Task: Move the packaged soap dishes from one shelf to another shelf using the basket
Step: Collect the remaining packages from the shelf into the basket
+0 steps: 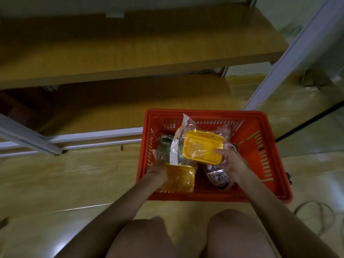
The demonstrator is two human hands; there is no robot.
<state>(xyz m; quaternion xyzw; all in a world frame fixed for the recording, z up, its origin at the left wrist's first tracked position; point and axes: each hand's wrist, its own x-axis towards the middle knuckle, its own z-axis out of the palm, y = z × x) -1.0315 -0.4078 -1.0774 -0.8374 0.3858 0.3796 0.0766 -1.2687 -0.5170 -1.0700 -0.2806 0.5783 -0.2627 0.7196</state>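
So the two wooden shelves [130, 53] in front of us were bare as far as we could see, the upper one and the lower one [139, 105] both. Our guess was that we were at the unloading end with nothing placed yet, so most of the job was still ahead.

One red basket [270, 164] sat on the floor right by the lower shelf, and all the packaged soap dishes we could see were inside it. We counted two yellow ones for sure: one yellow dish [203, 148] on top, one darker yellow dish [178, 176] standing at the near wall. Then a greenish pack [167, 146] and a purplish pack [218, 176], maybe a third clear-wrapped one at the back; too blurry to be sure.

Our right hand [229, 161] pinched the top dish's corner. Our left hand [158, 171] gripped the other yellow one.
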